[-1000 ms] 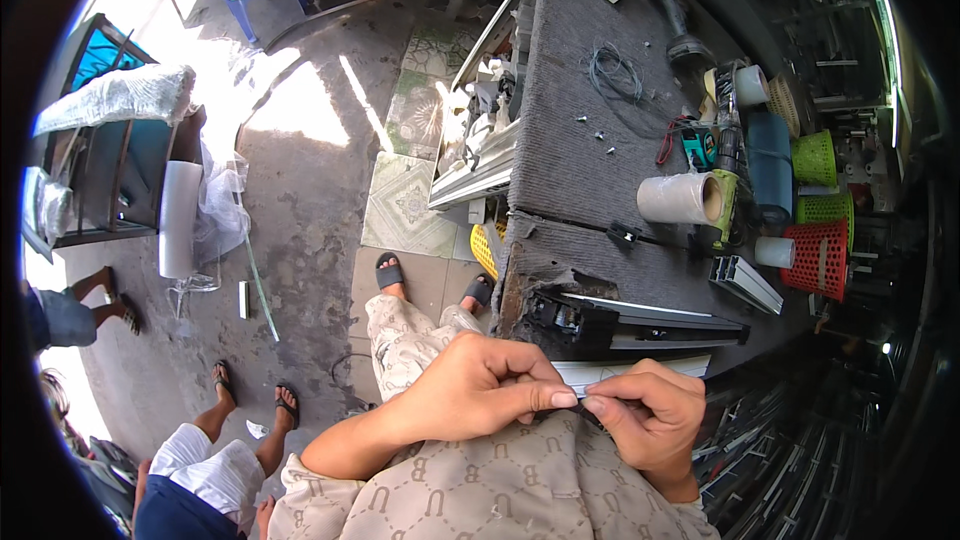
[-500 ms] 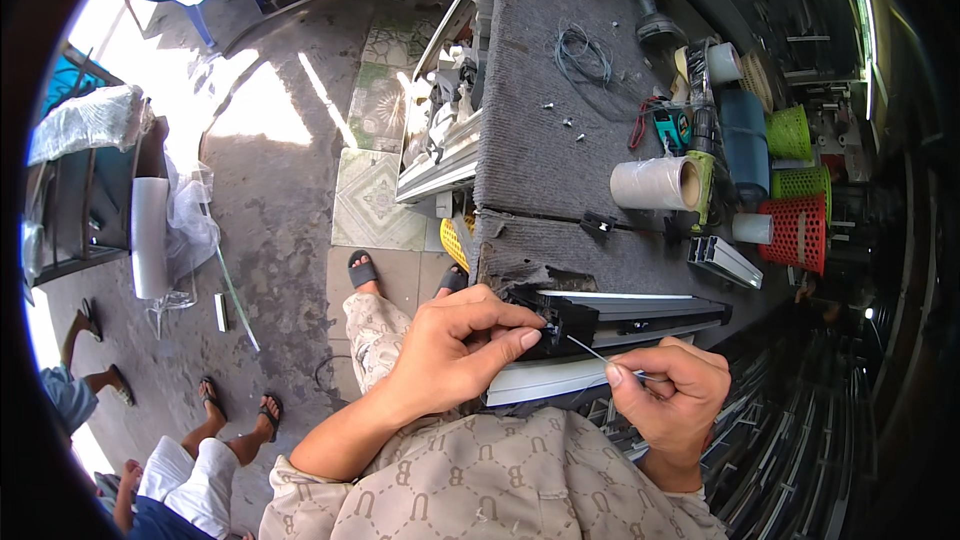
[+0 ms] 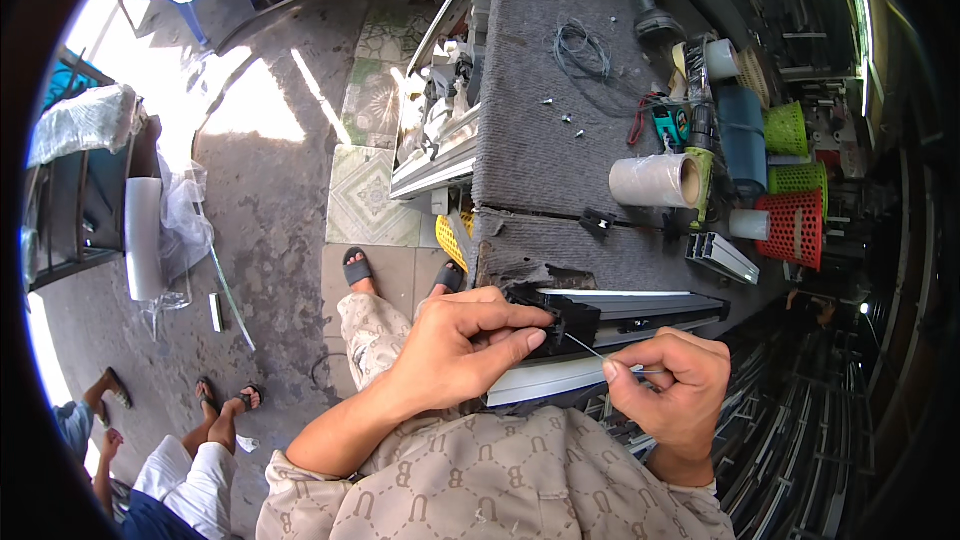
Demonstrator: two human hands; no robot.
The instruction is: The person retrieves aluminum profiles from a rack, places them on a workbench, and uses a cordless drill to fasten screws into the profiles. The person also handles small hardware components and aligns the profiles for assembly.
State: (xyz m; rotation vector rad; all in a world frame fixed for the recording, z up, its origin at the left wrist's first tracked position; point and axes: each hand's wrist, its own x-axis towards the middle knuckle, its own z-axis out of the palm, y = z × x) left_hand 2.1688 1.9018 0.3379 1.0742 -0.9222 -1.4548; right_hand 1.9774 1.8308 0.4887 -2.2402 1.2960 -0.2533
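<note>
At the near end of the work table, a black plastic fitting [image 3: 580,318] sits at the end of a silver aluminium profile [image 3: 650,306]. My left hand [image 3: 465,348] is pinched at the fitting's left side, thumb and forefinger close together; what lies between the fingertips is too small to make out. A thin grey wire [image 3: 584,345] runs from beside the fitting to my right hand [image 3: 672,388], which grips it between thumb and forefinger. Below the fitting lies a pale curved profile [image 3: 540,381], partly covered by my left hand.
On the grey carpeted table [image 3: 540,170] are a wrapped film roll [image 3: 648,182], a coil of wire [image 3: 582,52], a power tool [image 3: 645,0], several screws and a cut profile piece [image 3: 724,258]. Baskets [image 3: 792,223] stand to the right. Another person's legs [image 3: 205,455] show at lower left.
My left fingertips have shifted slightly right along the fitting, hiding a pale bit seen there before. My right hand has barely moved, still on the wire. The other person's feet have moved left.
</note>
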